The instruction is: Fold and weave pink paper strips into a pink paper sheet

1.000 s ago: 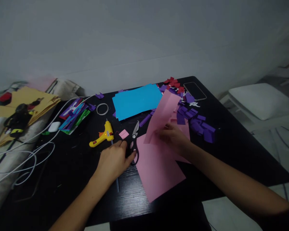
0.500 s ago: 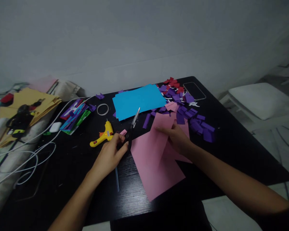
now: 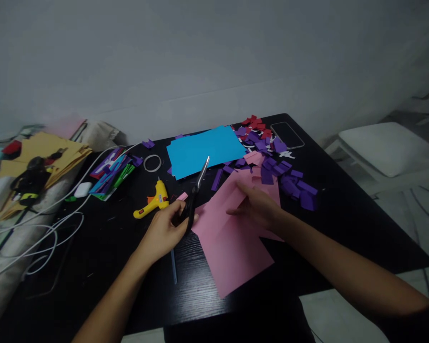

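Scissors near loose paper.
Head view: my left hand (image 3: 161, 232) holds scissors (image 3: 190, 212) beside pink paper (image 3: 232, 262) on the bench (image 3: 343, 219); my right hand (image 3: 260, 207) has its fingers spread over it. Wrist drift could make the blades nick the blue sheets (image 3: 204, 151); light right-side contact could let the pink paper slip.

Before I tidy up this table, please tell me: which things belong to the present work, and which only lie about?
Likely in use:
black scissors, in left hand
pink paper, at right hand

Apparently lying about:
yellow glue gun
blue sheets
green strips
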`<state>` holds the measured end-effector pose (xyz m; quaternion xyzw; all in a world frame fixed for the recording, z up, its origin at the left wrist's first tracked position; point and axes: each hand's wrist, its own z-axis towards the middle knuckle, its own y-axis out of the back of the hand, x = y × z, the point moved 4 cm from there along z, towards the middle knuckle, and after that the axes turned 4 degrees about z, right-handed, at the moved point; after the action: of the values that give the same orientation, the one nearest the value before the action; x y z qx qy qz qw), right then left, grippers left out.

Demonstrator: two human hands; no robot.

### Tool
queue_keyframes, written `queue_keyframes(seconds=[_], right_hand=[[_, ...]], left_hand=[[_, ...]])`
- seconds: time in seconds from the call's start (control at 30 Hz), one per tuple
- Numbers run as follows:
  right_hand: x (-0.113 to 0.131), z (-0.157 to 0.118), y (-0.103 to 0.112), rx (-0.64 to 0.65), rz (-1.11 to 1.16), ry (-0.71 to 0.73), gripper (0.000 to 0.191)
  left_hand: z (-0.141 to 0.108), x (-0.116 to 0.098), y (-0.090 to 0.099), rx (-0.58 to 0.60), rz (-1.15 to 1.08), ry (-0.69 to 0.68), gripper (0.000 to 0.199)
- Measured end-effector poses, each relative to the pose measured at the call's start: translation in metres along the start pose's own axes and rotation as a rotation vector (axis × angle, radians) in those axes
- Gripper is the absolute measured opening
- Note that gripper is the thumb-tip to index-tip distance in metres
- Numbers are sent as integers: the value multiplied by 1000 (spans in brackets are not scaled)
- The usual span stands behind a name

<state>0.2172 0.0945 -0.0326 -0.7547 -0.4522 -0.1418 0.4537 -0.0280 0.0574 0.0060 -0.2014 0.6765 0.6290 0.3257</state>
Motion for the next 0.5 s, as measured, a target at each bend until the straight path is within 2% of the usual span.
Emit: queue_keyframes(seconds=[0.13,0.3,0.5], right_hand=[[5,-1,-1,8,-9,51,28],[11,1,0,56,-50,149,40],[15,3,4,27,17,169,37]], left_hand=[[-3,-5,2,75,3,0,21],[-3,-6,4,109,90,46,35],[-1,-8,5,16,192,47,29]])
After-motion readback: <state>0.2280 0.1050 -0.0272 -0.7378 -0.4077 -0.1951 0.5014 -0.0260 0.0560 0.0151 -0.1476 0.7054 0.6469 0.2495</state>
